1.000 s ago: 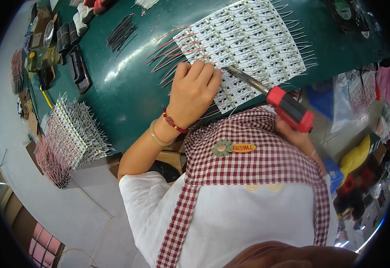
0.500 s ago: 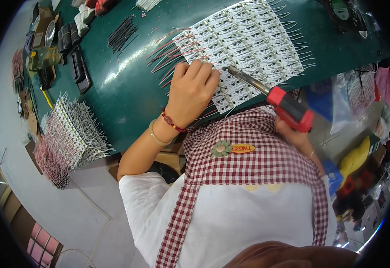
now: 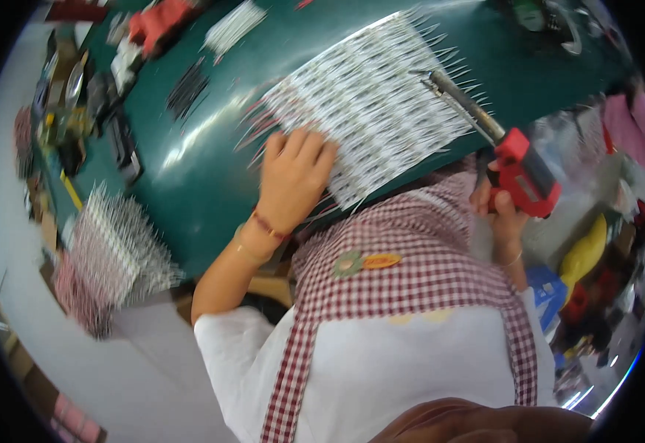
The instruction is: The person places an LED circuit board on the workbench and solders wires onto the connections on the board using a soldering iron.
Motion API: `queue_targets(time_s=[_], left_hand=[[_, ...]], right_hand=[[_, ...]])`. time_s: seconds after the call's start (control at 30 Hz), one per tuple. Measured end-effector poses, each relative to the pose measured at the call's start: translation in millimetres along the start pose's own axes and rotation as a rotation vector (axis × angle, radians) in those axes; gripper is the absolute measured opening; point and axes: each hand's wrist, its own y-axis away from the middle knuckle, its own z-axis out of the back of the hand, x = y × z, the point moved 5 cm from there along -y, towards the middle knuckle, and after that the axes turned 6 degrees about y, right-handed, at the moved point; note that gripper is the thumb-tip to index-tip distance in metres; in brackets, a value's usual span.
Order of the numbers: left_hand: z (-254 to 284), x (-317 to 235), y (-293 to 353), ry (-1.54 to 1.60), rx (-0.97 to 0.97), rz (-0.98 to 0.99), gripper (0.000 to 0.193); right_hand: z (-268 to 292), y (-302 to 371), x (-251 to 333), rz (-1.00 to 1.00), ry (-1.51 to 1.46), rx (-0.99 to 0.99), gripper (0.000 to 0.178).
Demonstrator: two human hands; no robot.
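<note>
A white panel of small circuit boards (image 3: 370,96), set with rows of thin white wires, lies on the green tabletop. Red wires (image 3: 258,127) stick out past its left edge. My left hand (image 3: 293,177) rests at that edge, fingers curled downward among the wires; whatever they pinch is hidden beneath them. At the right, off the table's near edge, my right hand (image 3: 505,221) grips a red and black soldering gun (image 3: 528,177). Its metal tip points up and left, above the panel's right part. Motion blurs the small parts.
Bundles of black wires (image 3: 186,88) and white wires (image 3: 234,28) lie farther back on the table. A stack of wired panels (image 3: 119,247) stands at the left edge. Dark tools (image 3: 121,140) sit behind it. A blue bin (image 3: 544,295) is low at the right.
The soldering gun has moved right and its tip away from my left hand. My left hand sits slightly lower and farther left in the picture. The whole view has shifted and blurred.
</note>
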Motion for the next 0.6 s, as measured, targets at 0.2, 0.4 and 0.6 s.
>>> queue_targets(time_s=[0.2, 0.4, 0.6], left_hand=[[7, -6, 13, -0.04, 0.015, 0.019, 0.017], [18, -7, 6, 0.005, -0.129, 0.076, 0.016], [5, -38, 27, 0.345, -0.075, 0.159, 0.021]], right_hand=[[83, -47, 64, 0.422, -0.046, -0.494, 0.039], [195, -103, 38, 0.285, 0.176, -0.878, 0.024], [222, -122, 22, 0.236, 0.219, -0.958, 0.028]])
